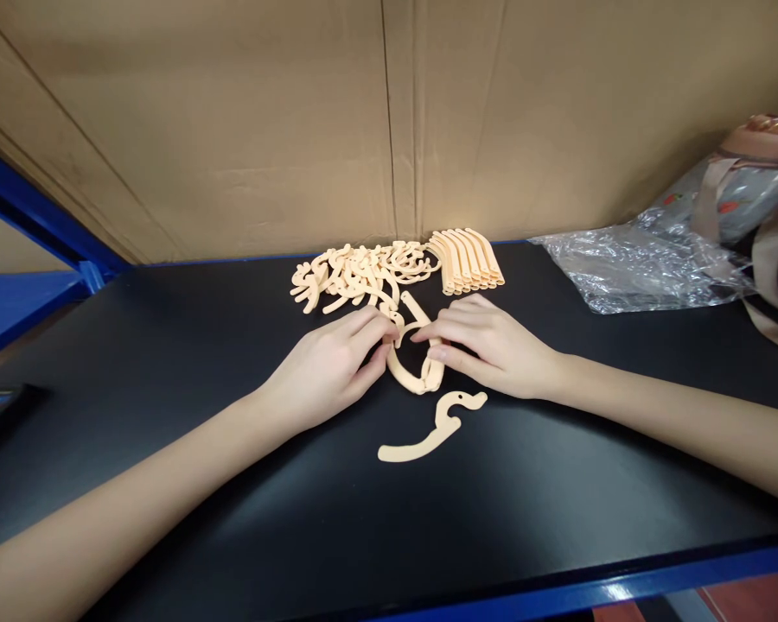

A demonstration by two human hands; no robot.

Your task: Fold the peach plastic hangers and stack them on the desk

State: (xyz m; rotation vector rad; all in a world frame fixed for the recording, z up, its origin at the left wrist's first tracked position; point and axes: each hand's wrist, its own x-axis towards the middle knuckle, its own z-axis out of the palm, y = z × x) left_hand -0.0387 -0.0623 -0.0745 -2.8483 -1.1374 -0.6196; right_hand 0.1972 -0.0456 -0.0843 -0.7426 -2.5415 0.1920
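My left hand is closed, its thumb and fingers pinching the left side of a beige plastic folding hanger. From the right, my right hand grips the hanger's straight arm between thumb and fingers, with the index finger stretched toward the middle. The hanger's arms form a loop between my hands, and part of it is hidden by my fingers. Just in front of it lies a loose hooked hanger piece, flat on the black table and apart from both hands.
A jumbled heap of small curved hanger pieces lies at the back. Beside it is a neat stack of hanger arms. Clear plastic wrap and a bag are at the right. A dark device sits at the left edge. Cardboard stands behind.
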